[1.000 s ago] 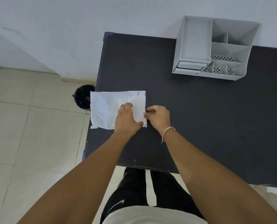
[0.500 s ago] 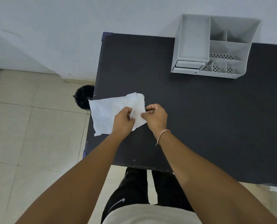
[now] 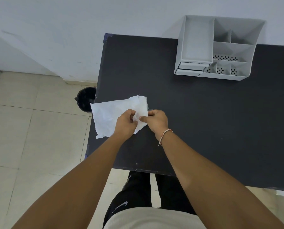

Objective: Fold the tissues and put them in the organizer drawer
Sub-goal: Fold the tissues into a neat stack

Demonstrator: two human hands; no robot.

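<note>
A white tissue [image 3: 111, 115] lies crumpled at the left edge of the black table [image 3: 204, 121], its left part hanging past the edge. My left hand [image 3: 125, 123] pinches the tissue's right near part. My right hand [image 3: 156, 120] pinches the same corner from the right, thumb touching the paper. The corner is lifted a little off the table. The grey organizer [image 3: 220, 47] stands at the back of the table against the wall, its small drawer [image 3: 191, 67] at the front left slightly pulled out.
A black bin [image 3: 85, 101] stands on the tiled floor just left of the table, partly under the tissue. The white wall runs behind the table. My legs show below the table's near edge.
The tissue lay flat under my left palm a second ago. Both hands have since pinched its right near corner and lifted it, so the sheet is now skewed and wrinkled.
</note>
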